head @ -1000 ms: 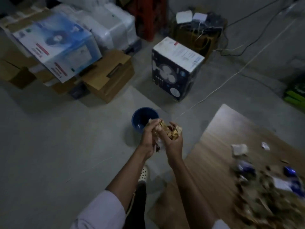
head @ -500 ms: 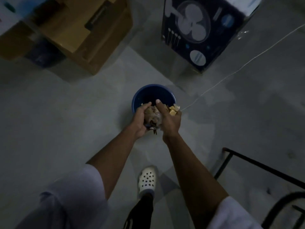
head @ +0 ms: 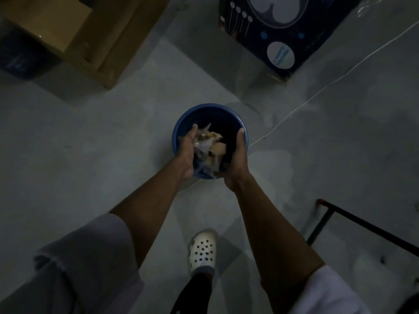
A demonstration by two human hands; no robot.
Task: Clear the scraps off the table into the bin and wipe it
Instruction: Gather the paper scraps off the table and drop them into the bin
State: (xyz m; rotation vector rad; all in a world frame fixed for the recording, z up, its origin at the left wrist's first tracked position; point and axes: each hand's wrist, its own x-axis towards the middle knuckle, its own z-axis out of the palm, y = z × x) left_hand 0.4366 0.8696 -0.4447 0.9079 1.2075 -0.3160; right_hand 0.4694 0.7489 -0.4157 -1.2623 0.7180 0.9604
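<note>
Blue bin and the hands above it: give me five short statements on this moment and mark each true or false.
1. Both the left hand and the right hand are over the blue bin. True.
2. The hands are pressed together around the scraps. False: they are apart, with the scraps between them, nearer the left hand.
3. The bin stands on a table. False: it stands on the floor.
4. A white shoe with holes shows between the forearms. True.
5. The fan box is at upper left. False: it is at upper right; the cardboard box is at upper left.
</note>
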